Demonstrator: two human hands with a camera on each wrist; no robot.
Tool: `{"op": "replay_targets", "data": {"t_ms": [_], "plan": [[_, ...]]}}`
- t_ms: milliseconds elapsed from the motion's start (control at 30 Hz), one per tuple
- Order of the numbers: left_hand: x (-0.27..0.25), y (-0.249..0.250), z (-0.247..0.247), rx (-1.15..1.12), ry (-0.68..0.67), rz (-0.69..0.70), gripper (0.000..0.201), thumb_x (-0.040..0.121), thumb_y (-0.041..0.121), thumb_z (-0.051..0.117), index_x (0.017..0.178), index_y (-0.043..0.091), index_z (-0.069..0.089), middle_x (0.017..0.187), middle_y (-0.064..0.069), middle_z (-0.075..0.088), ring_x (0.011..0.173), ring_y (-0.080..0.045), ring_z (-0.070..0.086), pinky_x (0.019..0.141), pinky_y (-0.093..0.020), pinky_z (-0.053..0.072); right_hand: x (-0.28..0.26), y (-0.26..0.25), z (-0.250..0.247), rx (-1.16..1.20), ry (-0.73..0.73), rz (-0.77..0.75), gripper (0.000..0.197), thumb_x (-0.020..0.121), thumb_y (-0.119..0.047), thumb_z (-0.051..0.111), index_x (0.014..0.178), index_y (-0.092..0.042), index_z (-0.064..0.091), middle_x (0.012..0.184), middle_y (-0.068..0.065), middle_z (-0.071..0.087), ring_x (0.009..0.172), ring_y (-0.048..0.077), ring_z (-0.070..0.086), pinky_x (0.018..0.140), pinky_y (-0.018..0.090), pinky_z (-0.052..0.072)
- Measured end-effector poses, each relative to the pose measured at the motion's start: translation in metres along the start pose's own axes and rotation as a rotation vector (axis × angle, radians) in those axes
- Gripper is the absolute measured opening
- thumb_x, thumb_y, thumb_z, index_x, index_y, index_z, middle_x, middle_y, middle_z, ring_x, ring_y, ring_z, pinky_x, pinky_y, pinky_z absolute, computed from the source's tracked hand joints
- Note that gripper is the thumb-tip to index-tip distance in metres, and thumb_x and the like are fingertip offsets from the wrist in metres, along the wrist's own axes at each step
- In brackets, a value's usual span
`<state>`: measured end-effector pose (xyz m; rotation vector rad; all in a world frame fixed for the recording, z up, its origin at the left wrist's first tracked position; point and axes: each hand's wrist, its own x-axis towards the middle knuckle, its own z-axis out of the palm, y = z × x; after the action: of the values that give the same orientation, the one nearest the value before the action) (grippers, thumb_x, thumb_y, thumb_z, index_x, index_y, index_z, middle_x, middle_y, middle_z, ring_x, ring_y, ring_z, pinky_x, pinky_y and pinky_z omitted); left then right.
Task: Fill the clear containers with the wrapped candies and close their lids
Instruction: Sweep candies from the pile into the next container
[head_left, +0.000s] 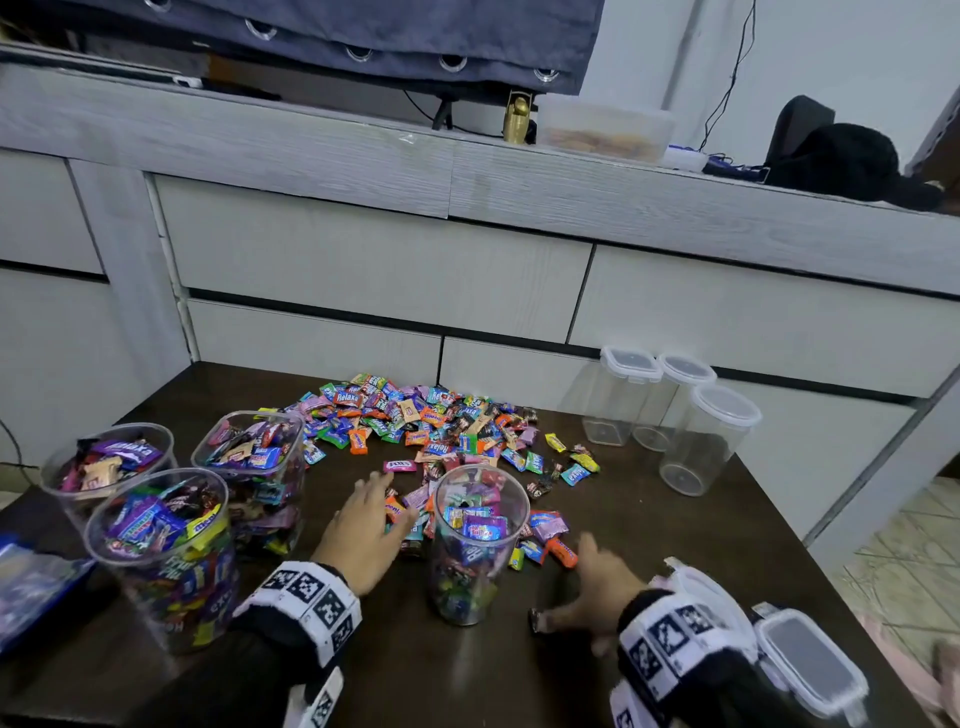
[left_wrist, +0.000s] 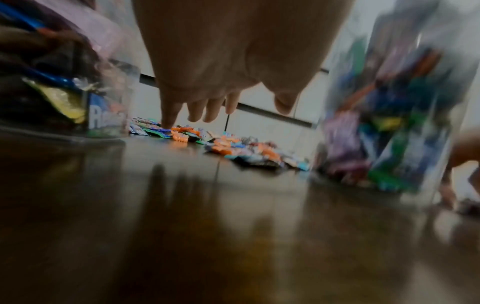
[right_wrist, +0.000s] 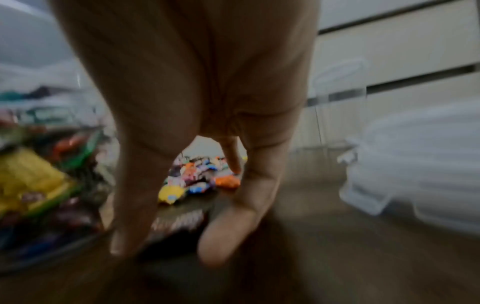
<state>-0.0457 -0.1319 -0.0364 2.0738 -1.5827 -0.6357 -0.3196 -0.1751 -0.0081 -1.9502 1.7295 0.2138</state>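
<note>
A pile of wrapped candies (head_left: 426, 421) covers the middle of the dark table (head_left: 467, 675). A tall round clear container (head_left: 478, 540), lidless and nearly full of candies, stands at the near edge of the pile. My left hand (head_left: 387, 501) lies just left of it, fingers straight and low over loose candies (left_wrist: 182, 131), holding nothing. My right hand (head_left: 576, 587) is right of the container with fingers spread on the table. A dark candy (head_left: 537, 621) lies by its thumb. In the right wrist view that hand (right_wrist: 171, 242) straddles a dark wrapper (right_wrist: 179, 222) without gripping it.
Three lidless containers full of candies (head_left: 109, 467) (head_left: 249, 457) (head_left: 166, 545) stand at the left. Three empty lidded containers (head_left: 623, 395) (head_left: 675, 400) (head_left: 711, 441) stand at the back right. Loose lids (head_left: 810, 660) lie by my right wrist. Grey drawers (head_left: 363, 260) rise behind the table.
</note>
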Motion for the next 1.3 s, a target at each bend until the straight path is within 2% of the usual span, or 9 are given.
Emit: {"op": "replay_targets", "data": {"t_ms": [133,300,433,600,733,967,1133,1233,1300], "plan": [[0.011,-0.006,0.019,0.385,-0.232,-0.116,0.099,0.087,0.075,0.036,0.154,0.02,-0.012,0.162,-0.006,-0.018,0.149,-0.024,-0.018,0.118,-0.054,-0.001,0.018,-0.006,0.011,0.209,-0.005,-0.002,0.084,0.064,-0.019,0.086,0.129,-0.011,0.033,0.119,0.012,0.043,0.097,0.034,0.063,0.065,0.041,0.059],[0.031,-0.011,0.033,0.549,-0.185,-0.117,0.104,0.084,0.078,0.037,0.153,0.021,-0.016,0.161,-0.004,-0.023,0.148,-0.022,-0.019,0.117,-0.056,-0.005,0.048,-0.013,-0.006,0.155,0.179,-0.016,0.082,0.066,-0.03,0.085,0.131,-0.011,0.04,0.129,0.01,0.046,0.118,0.024,0.05,0.098,0.031,0.045],[0.054,-0.021,0.04,0.576,-0.228,-0.076,0.111,0.079,0.081,0.042,0.152,0.022,-0.018,0.159,-0.004,-0.027,0.147,-0.024,-0.022,0.115,-0.058,-0.01,0.068,-0.027,-0.012,0.11,0.129,-0.002,0.084,0.065,-0.035,0.085,0.131,-0.012,0.038,0.133,0.01,0.039,0.123,0.024,0.045,0.1,0.029,0.039],[0.087,-0.032,0.041,0.682,-0.294,0.093,0.124,0.07,0.088,0.042,0.148,0.02,-0.027,0.155,-0.004,-0.035,0.145,-0.025,-0.028,0.112,-0.059,-0.016,0.1,-0.056,-0.021,0.061,0.142,-0.104,0.048,0.077,-0.035,0.075,0.111,-0.008,0.057,0.12,0.013,0.057,0.109,0.026,0.055,0.089,0.027,0.043],[0.111,-0.031,0.041,0.699,-0.306,0.155,0.128,0.068,0.088,0.044,0.14,0.021,-0.038,0.146,-0.002,-0.045,0.143,-0.024,-0.03,0.111,-0.059,-0.016,0.119,-0.069,-0.021,0.034,0.148,-0.145,0.07,0.08,-0.042,0.071,0.136,-0.013,0.041,0.137,0.015,0.038,0.127,0.032,0.037,0.105,0.037,0.034],[0.127,0.004,0.033,0.651,-0.373,0.302,0.116,0.08,0.074,0.053,0.148,0.023,-0.027,0.156,-0.005,-0.033,0.145,-0.026,-0.026,0.115,-0.056,-0.008,0.134,-0.072,-0.024,-0.072,0.083,-0.226,0.111,0.078,-0.041,0.074,0.151,-0.016,-0.006,0.159,0.009,-0.008,0.146,0.035,-0.008,0.118,0.05,0.008],[0.133,0.016,0.034,0.614,-0.362,0.336,0.101,0.085,0.066,0.054,0.155,0.026,-0.006,0.162,-0.004,-0.015,0.149,-0.025,-0.009,0.119,-0.049,0.005,0.141,-0.085,-0.018,0.191,-0.038,-0.393,0.088,0.089,-0.038,0.06,0.151,-0.008,0.005,0.158,0.015,0.005,0.146,0.027,0.008,0.112,0.016,0.021],[0.134,0.016,0.033,0.628,-0.248,0.343,0.092,0.084,0.069,0.052,0.154,0.025,0.009,0.161,-0.003,0.005,0.146,-0.024,0.01,0.113,-0.046,0.021,0.15,-0.089,-0.006,-0.077,0.017,-0.448,0.098,0.081,-0.049,0.067,0.151,-0.018,0.006,0.154,0.018,0.011,0.143,0.035,0.01,0.115,0.044,0.016],[0.133,0.016,0.032,0.655,-0.185,0.348,0.086,0.086,0.067,0.052,0.152,0.027,0.014,0.155,-0.006,0.018,0.139,-0.027,0.022,0.107,-0.043,0.029,0.154,-0.087,-0.005,-0.152,0.085,-0.458,0.096,0.077,-0.055,0.068,0.15,-0.023,0.013,0.147,0.014,0.02,0.135,0.036,0.022,0.11,0.05,0.025]]}}
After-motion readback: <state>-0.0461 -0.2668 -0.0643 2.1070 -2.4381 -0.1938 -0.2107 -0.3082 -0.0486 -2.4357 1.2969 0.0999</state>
